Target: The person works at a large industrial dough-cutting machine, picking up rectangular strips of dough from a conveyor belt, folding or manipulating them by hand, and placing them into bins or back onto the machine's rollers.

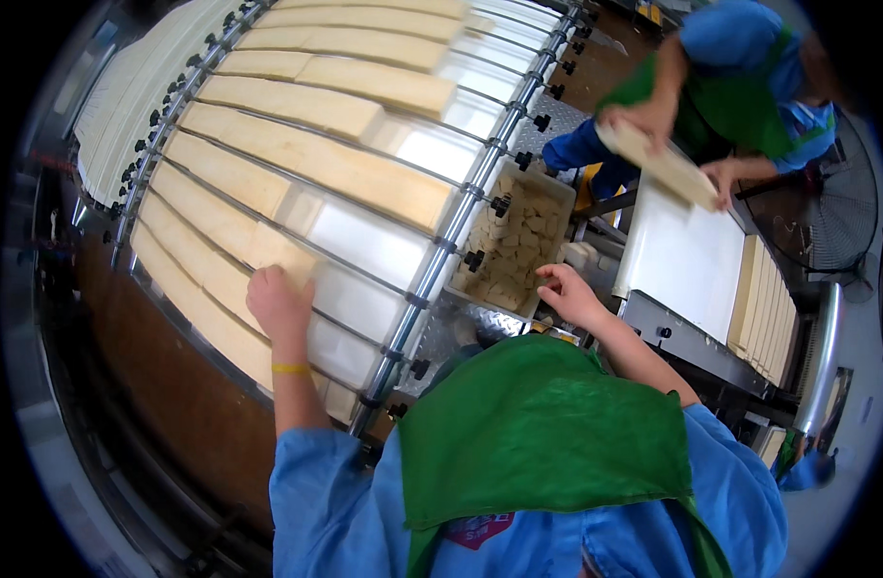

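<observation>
Long pale yellow slabs, like dough or bean curd, lie in lanes between thin rods on a wide white conveyor. My left hand, with a yellow band at the wrist, is at the near end of one slab. Its fingers bend over the slab's edge and the thumb lies by its end; the fingertips are partly hidden. Over the near right side of a crate of broken pale pieces, my right hand hangs with fingers apart and nothing visible in it.
A metal rail with black knobs runs along the conveyor's right side. At the upper right a co-worker in a green apron holds a pale slab over a second white belt. Several slabs stand in a row there. A fan is behind.
</observation>
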The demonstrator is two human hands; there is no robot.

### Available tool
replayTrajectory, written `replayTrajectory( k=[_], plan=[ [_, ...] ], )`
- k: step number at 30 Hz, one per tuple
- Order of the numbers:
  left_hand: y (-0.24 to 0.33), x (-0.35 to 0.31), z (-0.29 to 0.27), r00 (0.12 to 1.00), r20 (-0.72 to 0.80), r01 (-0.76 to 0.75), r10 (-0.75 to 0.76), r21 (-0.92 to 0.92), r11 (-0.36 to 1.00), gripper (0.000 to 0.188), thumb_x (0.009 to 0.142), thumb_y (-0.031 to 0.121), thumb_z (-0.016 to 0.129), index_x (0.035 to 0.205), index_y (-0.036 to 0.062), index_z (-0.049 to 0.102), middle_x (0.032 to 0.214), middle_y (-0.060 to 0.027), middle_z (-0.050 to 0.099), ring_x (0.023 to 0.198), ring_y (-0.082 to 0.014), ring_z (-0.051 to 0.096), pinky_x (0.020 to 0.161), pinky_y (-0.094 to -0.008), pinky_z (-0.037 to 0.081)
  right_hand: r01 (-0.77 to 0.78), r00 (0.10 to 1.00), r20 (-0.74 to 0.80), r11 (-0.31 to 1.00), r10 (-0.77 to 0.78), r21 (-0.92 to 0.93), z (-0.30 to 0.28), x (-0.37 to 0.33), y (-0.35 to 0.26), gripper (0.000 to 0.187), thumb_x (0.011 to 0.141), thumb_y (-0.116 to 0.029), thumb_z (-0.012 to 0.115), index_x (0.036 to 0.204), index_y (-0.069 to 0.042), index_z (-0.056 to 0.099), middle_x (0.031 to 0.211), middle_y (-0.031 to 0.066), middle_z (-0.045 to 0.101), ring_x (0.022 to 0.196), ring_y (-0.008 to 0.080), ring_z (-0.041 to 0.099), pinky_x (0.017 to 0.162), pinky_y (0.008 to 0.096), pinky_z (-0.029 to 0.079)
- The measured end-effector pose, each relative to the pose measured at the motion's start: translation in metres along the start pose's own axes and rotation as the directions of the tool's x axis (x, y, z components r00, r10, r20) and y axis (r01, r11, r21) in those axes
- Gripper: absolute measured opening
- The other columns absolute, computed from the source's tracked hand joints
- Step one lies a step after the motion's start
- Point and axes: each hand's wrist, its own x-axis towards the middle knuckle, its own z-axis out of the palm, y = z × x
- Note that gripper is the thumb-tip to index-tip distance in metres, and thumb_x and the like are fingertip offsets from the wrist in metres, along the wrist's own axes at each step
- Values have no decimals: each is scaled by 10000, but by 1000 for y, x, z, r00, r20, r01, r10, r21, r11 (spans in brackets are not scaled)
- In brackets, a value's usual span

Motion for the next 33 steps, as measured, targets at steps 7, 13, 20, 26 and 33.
replayTrajectory(
  k=[7,13,20,26,33],
  plan=[
    [23,9,-1,987,-138,-88,86,-9,996,473,643,215,755,1015,19,538,971,-192,555,928,-384,532,820,-470,430,46,996,-81,999,-44,20,-22,-31,8,266,856,-136,591,1101,-32,583,1031,115,565,870,223,609,785,326,489],
    [128,4,9,920,-194,-384,341,-268,884,249,740,84,674,952,6,567,976,-192,576,940,-369,538,841,-441,432,32,950,-311,975,40,222,-54,-57,62,220,889,-183,552,1038,-37,621,923,117,634,814,236,611,742,336,487],
    [273,-36,14,820,-17,-497,572,-516,697,179,764,77,660,915,25,580,913,-142,599,858,-338,565,784,-395,454,54,624,-616,760,481,648,-117,-131,178,212,909,-121,525,1098,-32,563,841,61,616,702,120,581,656,253,481],
    [352,-59,20,759,26,-553,650,-502,665,166,775,91,653,914,24,593,908,-149,612,866,-331,581,777,-383,464,239,54,-670,642,740,728,-176,-200,296,316,883,-103,542,1183,-62,452,837,40,543,659,101,516,599,233,432],
    [457,-81,26,646,152,-613,748,-480,627,159,786,129,651,904,28,616,904,-144,625,857,-331,596,764,-386,474,267,-249,-624,672,741,691,-231,-215,381,469,858,-164,610,1272,-50,422,803,16,487,686,119,484,623,263,439]
  ],
)
